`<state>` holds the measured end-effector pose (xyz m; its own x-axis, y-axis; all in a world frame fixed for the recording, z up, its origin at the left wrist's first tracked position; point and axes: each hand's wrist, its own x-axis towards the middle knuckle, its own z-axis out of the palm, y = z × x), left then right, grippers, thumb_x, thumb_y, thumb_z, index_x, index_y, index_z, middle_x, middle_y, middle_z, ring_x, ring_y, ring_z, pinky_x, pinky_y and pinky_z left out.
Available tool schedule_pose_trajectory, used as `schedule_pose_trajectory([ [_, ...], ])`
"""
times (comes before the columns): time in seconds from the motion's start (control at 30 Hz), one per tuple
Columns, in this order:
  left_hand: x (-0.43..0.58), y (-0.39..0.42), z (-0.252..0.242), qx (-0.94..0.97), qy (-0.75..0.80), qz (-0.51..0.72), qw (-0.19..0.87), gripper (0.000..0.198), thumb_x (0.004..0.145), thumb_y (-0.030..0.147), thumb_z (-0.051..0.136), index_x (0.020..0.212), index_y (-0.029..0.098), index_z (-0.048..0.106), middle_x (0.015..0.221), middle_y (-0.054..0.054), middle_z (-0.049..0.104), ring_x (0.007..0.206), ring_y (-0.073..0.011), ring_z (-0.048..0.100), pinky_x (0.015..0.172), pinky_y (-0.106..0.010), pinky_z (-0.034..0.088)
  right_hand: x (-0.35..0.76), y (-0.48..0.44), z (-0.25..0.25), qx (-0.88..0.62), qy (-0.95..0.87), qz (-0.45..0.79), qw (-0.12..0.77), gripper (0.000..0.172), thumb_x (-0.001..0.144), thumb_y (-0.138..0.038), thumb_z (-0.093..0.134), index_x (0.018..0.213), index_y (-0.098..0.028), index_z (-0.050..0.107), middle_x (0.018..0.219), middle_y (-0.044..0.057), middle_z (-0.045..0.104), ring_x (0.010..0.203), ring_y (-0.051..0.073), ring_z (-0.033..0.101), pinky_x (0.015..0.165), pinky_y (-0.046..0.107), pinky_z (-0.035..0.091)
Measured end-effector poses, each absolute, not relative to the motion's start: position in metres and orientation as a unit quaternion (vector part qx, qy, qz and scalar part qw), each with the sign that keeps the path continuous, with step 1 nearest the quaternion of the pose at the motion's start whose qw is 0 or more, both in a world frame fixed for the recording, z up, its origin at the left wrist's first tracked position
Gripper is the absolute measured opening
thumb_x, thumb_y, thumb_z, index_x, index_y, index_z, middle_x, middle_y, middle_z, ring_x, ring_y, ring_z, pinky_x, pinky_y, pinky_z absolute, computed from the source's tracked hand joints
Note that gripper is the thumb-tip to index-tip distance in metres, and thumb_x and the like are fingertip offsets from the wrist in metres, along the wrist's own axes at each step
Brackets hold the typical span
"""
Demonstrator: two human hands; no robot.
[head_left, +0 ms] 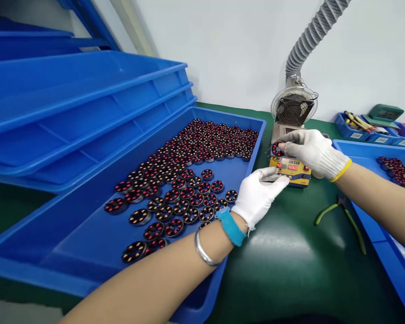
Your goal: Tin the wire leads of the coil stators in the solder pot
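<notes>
My right hand [310,150], in a white knit glove, pinches a small round black coil with red windings [277,149] over the top of a yellow solder station [292,170] with red digits. My left hand [258,194], also gloved with a blue cuff, rests at the station's front left corner, fingers together and pointing at it; whether it holds anything is hidden. A large blue tray [97,243] on the left holds several such coils [189,180].
Stacked blue trays [70,108] rise at the left. A fume fan [293,110] with a grey hose [310,36] stands behind the station. Green-handled pliers [340,216] lie on the green mat. Another blue tray [361,150] with coils sits right; small bins [367,130] behind.
</notes>
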<state>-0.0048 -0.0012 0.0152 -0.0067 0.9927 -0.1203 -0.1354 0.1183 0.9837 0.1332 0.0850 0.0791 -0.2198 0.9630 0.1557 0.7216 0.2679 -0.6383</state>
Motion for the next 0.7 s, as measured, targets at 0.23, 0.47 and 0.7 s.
schedule_pose_trajectory([
  [0.23, -0.006, 0.000, 0.012, 0.477, 0.509, 0.474, 0.538, 0.044, 0.072, 0.027, 0.075, 0.110, 0.009, 0.062, 0.102, -0.011, 0.071, 0.094, -0.0180, 0.067, 0.094, -0.034, 0.051, 0.146, 0.128, 0.074, -0.575, -0.752, 0.044, 0.319, 0.025, 0.075, -0.039, 0.062, 0.092, -0.023, 0.072, 0.091, 0.004, 0.071, 0.085, 0.023, 0.064, 0.079, 0.039, 0.051],
  [0.47, -0.005, -0.005, 0.011, 0.564, 0.498, 0.456, 0.475, 0.035, 0.078, 0.035, 0.068, 0.106, 0.014, 0.065, 0.097, -0.007, 0.072, 0.087, -0.0174, 0.068, 0.085, -0.032, 0.055, 0.171, 0.184, 0.063, -0.647, -0.718, -0.064, 0.250, 0.029, 0.076, -0.040, 0.057, 0.098, -0.025, 0.069, 0.105, 0.008, 0.067, 0.095, 0.029, 0.062, 0.083, 0.046, 0.050],
  [0.7, -0.002, -0.012, 0.014, 0.625, 0.479, 0.461, 0.409, 0.027, 0.080, 0.033, 0.066, 0.101, 0.015, 0.069, 0.095, -0.005, 0.074, 0.085, -0.0166, 0.069, 0.086, -0.031, 0.055, 0.176, 0.192, 0.051, -0.650, -0.718, -0.075, 0.236, 0.029, 0.078, -0.045, 0.054, 0.092, -0.024, 0.068, 0.100, 0.007, 0.067, 0.093, 0.029, 0.063, 0.080, 0.045, 0.052],
])
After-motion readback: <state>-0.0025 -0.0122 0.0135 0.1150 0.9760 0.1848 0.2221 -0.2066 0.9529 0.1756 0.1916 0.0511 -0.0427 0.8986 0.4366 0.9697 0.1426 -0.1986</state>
